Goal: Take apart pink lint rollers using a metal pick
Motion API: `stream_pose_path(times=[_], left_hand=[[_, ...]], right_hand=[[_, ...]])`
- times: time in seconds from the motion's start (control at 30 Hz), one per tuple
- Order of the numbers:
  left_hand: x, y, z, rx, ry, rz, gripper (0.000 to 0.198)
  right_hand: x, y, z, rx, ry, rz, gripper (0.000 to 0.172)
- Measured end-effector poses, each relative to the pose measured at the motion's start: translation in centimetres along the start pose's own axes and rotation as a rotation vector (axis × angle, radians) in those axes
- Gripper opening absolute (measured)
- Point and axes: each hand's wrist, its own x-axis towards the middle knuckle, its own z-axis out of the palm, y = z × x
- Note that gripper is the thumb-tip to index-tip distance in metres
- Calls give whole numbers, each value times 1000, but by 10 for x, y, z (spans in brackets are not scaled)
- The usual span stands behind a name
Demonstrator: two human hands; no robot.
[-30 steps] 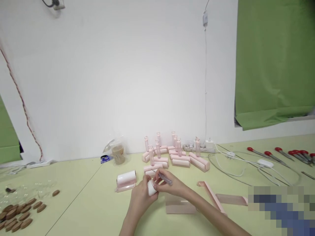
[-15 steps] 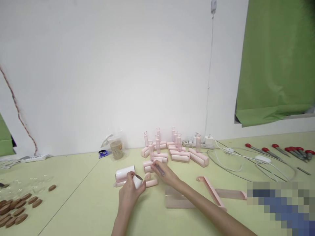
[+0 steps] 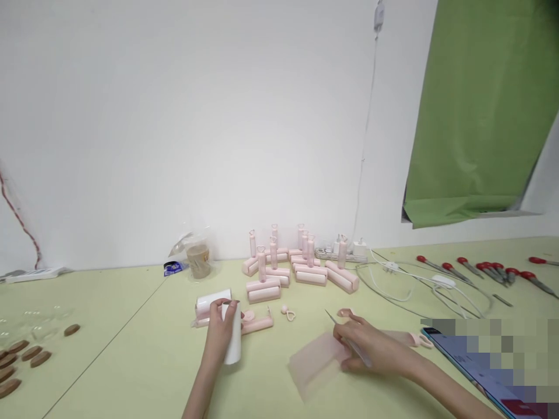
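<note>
1. Holding a white roll (image 3: 232, 343) upright on the table (image 3: 131, 349), our left hand (image 3: 218, 331) has its fingers wrapped round the roll's upper half. The roll's foot rests on the tabletop, just in front of a pink handle (image 3: 259, 323) that lies flat.
2. Our right hand (image 3: 375, 349) is closed in a pinch on a thin metal tool (image 3: 331, 318), whose tip points away and to the left. The hand rests on a translucent pink cover (image 3: 312, 366), well apart from the roll.
3. We judge this a moment between parts, with the roll steadied in one hand and the tool idle in the other.
4. Fitting the roll to the handle would call for tipping it on its side and lining its bore up with the handle's axle. The right hand is taken up by the tool.
5. By the wall, a clear bag (image 3: 192, 250) holds a brownish cup (image 3: 197, 260); what the cup holds we cannot tell. Pink cradles (image 3: 308, 274) behind it hold rollers, several with stems upright.
</note>
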Motion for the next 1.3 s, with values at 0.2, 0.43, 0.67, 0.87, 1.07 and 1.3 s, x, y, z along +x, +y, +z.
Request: stream_pose_path(times=[0.2,0.43,0.67,0.87,1.07,1.3], left_hand=[[-14,6,5,145,-172,88,41],[-26,9,10,431,-319,155,28],[-21,8,1,665,-194,138,25],[-22,11,1,628,-181,167,25],[-18,10,-1,560,-87,183,22],[-18,5,1,892,-44,198,29]], right_hand=[[10,-13,0,-55,99,-97,3],[26,-43,-3,-71,91,94,26],[15,-27,-13,22,49,144,28],[3,2,-7,64,-17,-28,21],[53,-16,-6,169,267,-103,8],[139,-79,21,217,277,-306,8]])
